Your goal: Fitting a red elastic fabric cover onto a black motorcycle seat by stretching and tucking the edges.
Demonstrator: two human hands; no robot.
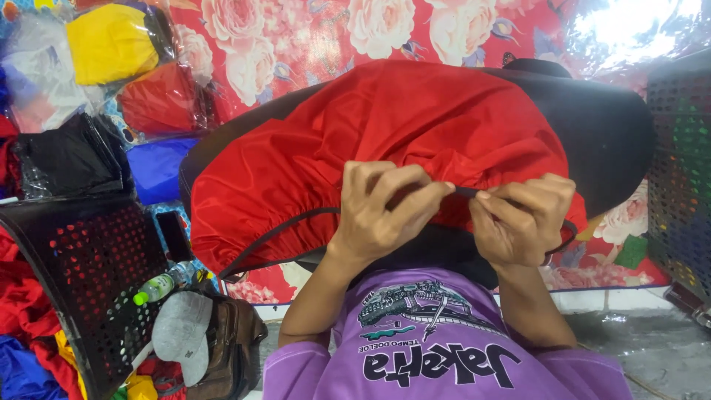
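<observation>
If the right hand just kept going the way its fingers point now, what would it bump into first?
The right hand pinches the dark elastic hem of the red cover, its fingers pointing toward the left hand. Going straight on, it would most likely meet the left hand's fingertips first, though depth is hard to judge.

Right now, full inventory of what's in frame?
red cover: 1, red with dark elastic hem, centre, stretched over a black seat
black seat: 1, black, under the cover
floral sheet: 1, red with pale flowers, behind
bagged covers: several, yellow, red, blue, black, upper left
perforated crates: 2, black, left and right edges
bottle: 1, clear with green cap, lower left
cap: 1, grey, on a brown bag
purple shirt: 1, bottom
hands: left hand and right hand, both pinching the hem
</observation>
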